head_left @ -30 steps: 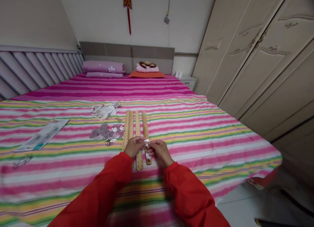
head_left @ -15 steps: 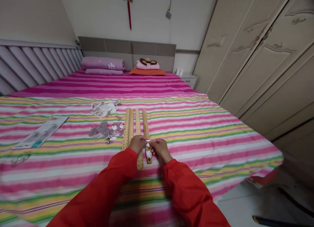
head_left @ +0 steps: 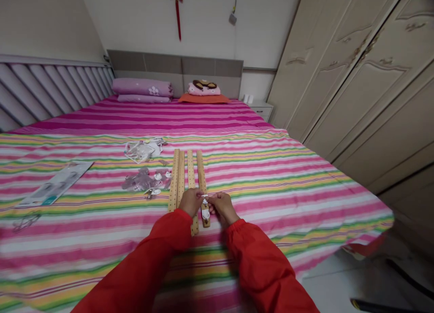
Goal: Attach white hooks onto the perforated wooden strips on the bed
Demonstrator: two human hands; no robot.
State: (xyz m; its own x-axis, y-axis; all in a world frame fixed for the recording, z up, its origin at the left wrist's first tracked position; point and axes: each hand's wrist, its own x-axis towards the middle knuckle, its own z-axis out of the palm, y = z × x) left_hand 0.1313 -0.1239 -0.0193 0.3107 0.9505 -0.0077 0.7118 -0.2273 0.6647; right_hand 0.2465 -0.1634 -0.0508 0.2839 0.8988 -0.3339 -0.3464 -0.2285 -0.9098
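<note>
Left hand (head_left: 191,202) and right hand (head_left: 222,207), grip closed, pinch a small white piece (head_left: 205,199); beneath, tan strip (head_left: 201,173), striped bed (head_left: 288,191); rightward, cream wardrobe (head_left: 359,96).

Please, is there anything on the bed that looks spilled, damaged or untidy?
Nothing looks plainly spilled or damaged. The greyish clear-plastic packets look untidy: they lie in a loose heap left of the long, pale wooden strips, at uneven angles. The white piece on the rightmost strip's near end is too small to inspect.
</note>
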